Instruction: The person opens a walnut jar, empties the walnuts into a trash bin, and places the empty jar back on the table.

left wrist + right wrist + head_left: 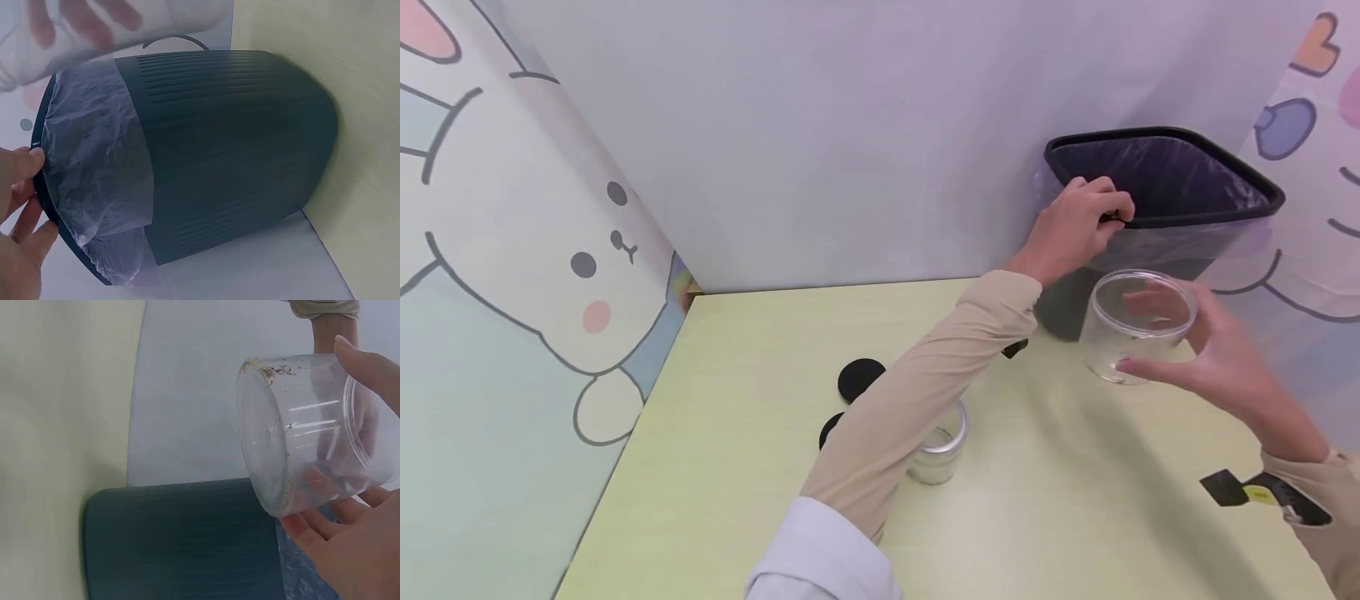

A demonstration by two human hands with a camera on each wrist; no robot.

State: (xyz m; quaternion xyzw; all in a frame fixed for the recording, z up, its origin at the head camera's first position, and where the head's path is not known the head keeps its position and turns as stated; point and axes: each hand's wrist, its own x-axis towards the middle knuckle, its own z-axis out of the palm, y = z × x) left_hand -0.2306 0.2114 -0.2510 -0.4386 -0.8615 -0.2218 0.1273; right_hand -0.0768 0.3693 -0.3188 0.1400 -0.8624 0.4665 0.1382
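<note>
clear glossy plastic jar (1138,325), gritty residue at base | matt black ribbed plastic bin (237,150) | thin crinkled translucent film liner (100,181) | smooth matt pale wood-grain table (737,400) | beige knit cloth sleeve (917,392) | matt black lids (860,377)

We stretch our left arm forward across our body, sleeve in beige, and our left hand (1078,221) curls its fingers in a pinching grip. Our right hand (1206,354) is raised at the right, thumb and fingers spread wide in a cupping hold.
</note>
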